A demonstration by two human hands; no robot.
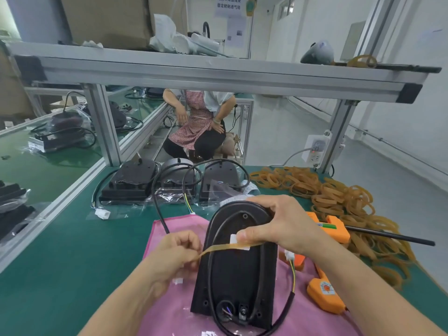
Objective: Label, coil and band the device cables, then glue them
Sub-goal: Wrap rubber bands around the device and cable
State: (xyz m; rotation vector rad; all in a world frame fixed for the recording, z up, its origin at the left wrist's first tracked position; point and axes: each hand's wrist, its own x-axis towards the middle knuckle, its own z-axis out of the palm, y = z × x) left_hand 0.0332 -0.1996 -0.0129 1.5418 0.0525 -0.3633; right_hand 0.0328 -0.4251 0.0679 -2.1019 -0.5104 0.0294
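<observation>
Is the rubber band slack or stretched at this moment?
Stretched: the rubber band runs taut and flat across the black device, pulled between the left hand and right hand.

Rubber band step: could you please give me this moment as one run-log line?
step: banding cable | left hand: pinches rubber band end | right hand: holds band on black device | glue gun: lying unused

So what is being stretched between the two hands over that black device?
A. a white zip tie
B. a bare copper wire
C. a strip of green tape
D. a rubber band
D: a tan rubber band runs taut from the left hand to the right hand across the black device, matching the pile of rubber bands on the table.
</observation>
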